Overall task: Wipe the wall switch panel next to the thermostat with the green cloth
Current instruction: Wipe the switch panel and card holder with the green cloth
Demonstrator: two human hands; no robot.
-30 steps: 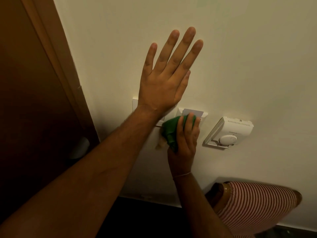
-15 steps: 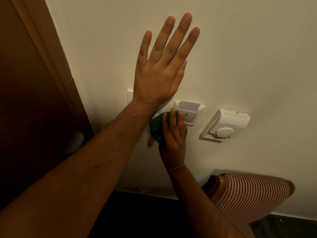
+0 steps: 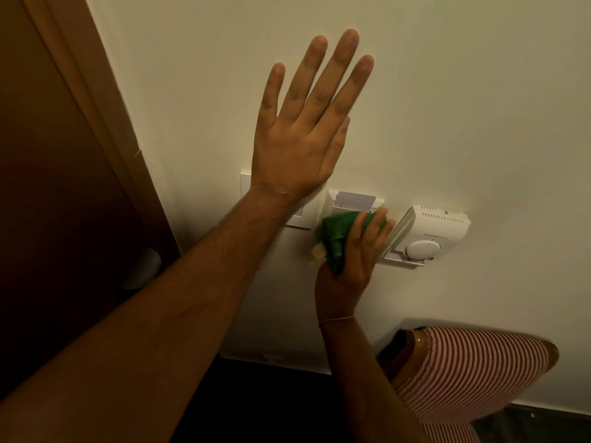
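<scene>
My left hand (image 3: pixel 307 123) lies flat on the cream wall with its fingers spread, its heel covering the top of the white switch panel (image 3: pixel 299 219). My right hand (image 3: pixel 355 251) grips the bunched green cloth (image 3: pixel 335 235) and presses it against the lower part of the card-holder plate (image 3: pixel 351 201), which has a pale card in its slot. The white thermostat (image 3: pixel 428 235) with a round dial is mounted just right of my right hand's fingertips.
A brown wooden door and frame (image 3: pixel 80 139) run down the left side. A chair with a striped red-and-white cushion (image 3: pixel 470 372) stands against the wall at the lower right. A white skirting board (image 3: pixel 271 359) meets the dark floor below.
My right hand has slid the green cloth to the right, from the switch panel's lower edge onto the card-holder plate, close to the thermostat. My left hand stays flat on the wall.
</scene>
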